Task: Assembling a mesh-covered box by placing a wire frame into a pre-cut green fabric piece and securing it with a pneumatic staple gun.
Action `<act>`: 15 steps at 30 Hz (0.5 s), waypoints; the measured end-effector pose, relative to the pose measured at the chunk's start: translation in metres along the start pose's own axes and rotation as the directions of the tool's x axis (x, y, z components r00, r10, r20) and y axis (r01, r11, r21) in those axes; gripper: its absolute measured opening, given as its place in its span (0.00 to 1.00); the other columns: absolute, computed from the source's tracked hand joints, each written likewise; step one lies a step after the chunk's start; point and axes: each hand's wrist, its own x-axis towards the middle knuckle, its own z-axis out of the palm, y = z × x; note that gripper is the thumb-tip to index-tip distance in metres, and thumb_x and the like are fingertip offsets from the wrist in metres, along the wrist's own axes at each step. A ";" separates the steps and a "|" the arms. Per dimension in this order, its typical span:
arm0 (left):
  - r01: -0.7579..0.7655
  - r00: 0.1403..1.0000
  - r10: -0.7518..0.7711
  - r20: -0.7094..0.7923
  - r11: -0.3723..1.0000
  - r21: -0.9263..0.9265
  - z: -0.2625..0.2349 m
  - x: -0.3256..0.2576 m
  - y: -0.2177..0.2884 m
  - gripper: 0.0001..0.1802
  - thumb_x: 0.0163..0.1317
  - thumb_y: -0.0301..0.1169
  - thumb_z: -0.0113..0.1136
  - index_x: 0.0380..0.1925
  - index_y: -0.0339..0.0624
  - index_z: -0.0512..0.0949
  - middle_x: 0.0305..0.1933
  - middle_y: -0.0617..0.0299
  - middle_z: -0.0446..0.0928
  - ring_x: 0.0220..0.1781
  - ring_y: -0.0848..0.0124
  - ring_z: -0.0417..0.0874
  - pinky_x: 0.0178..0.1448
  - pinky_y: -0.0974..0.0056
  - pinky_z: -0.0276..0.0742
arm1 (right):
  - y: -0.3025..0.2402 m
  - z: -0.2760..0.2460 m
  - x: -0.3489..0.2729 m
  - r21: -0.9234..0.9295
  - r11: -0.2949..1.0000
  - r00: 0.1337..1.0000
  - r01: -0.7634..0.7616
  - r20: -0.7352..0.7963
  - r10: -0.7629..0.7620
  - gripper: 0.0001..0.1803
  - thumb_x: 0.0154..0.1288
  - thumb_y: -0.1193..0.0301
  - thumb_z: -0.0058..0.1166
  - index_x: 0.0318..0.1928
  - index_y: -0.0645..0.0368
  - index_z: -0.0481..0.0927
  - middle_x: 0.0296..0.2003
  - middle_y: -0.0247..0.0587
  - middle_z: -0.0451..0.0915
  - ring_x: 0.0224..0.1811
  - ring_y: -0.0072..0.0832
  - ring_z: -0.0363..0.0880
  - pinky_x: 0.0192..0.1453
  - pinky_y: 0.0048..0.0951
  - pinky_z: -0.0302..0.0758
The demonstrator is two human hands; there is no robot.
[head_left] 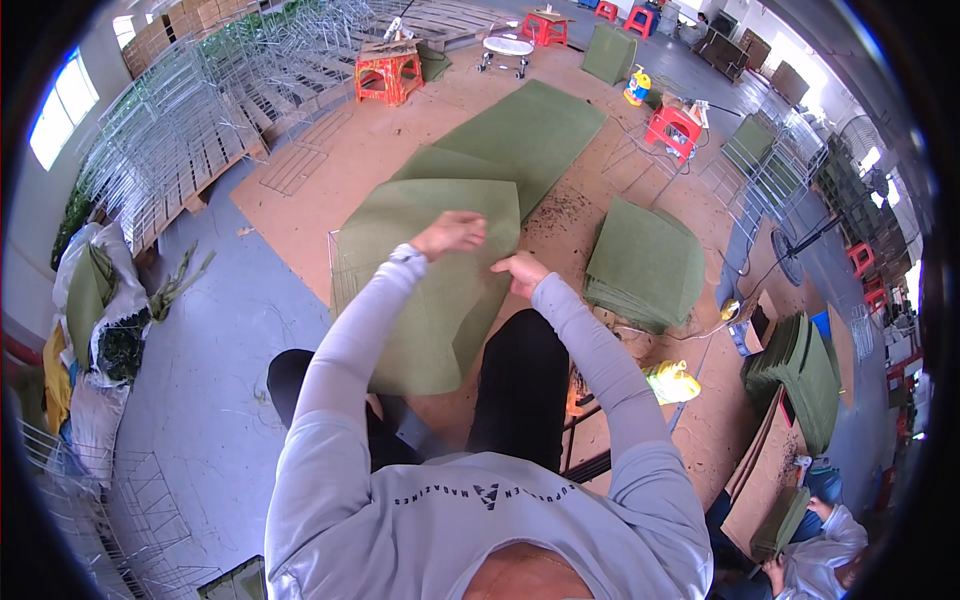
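Note:
A large green felt-like sheet (420, 330) lies spread in front of me, between and beyond my knees. At its right edge my right hand (522, 272) is closed, thumb and forefinger pinching the edge. Above the sheet's upper part hovers my left hand (450, 233), a band on its wrist. Its fingers are curled together, and whatever they may hold is too small to make out. Thin wire bars (340, 265) show along the sheet's left edge. Farther off, more green sheets (545, 130) lie flat, partly covered by the near one.
Right of me sits a stack of green sheets (645, 260) on brown board (290, 220). A yellow plastic bag (672, 382) lies nearer. Red stools (388, 77), wire racks on pallets (200, 185) and white sacks (100, 390) stand around. At lower right, another person (825, 550) handles green sheets.

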 end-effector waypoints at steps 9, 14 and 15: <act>0.595 -0.027 0.091 -0.995 0.802 0.057 -0.106 -0.165 -0.152 0.44 0.40 0.53 0.64 0.51 0.29 0.65 0.53 0.40 0.64 0.55 0.50 0.67 0.53 0.55 0.68 | 0.006 -0.077 0.012 0.242 0.951 0.980 -0.192 0.105 0.171 0.19 0.54 0.74 0.48 0.49 0.65 0.69 0.43 0.45 0.75 0.44 0.36 0.75 0.51 0.40 0.69; 0.386 0.392 -0.583 -0.712 0.806 -0.448 -0.072 -0.224 -0.205 0.35 0.44 0.54 0.62 0.39 0.29 0.73 0.37 0.47 0.75 0.40 0.59 0.78 0.42 0.58 0.73 | 0.024 -0.096 0.006 0.068 0.975 0.975 -0.213 0.086 0.207 0.19 0.60 0.69 0.48 0.50 0.65 0.68 0.46 0.46 0.74 0.47 0.34 0.74 0.53 0.35 0.70; 0.357 0.540 -0.601 -0.590 0.798 -0.486 -0.069 -0.235 -0.214 0.30 0.47 0.50 0.62 0.36 0.31 0.74 0.34 0.51 0.76 0.37 0.62 0.78 0.40 0.60 0.73 | 0.028 -0.090 0.005 0.061 0.973 0.971 -0.223 0.101 0.216 0.19 0.60 0.69 0.48 0.50 0.65 0.68 0.46 0.46 0.74 0.47 0.34 0.74 0.53 0.35 0.70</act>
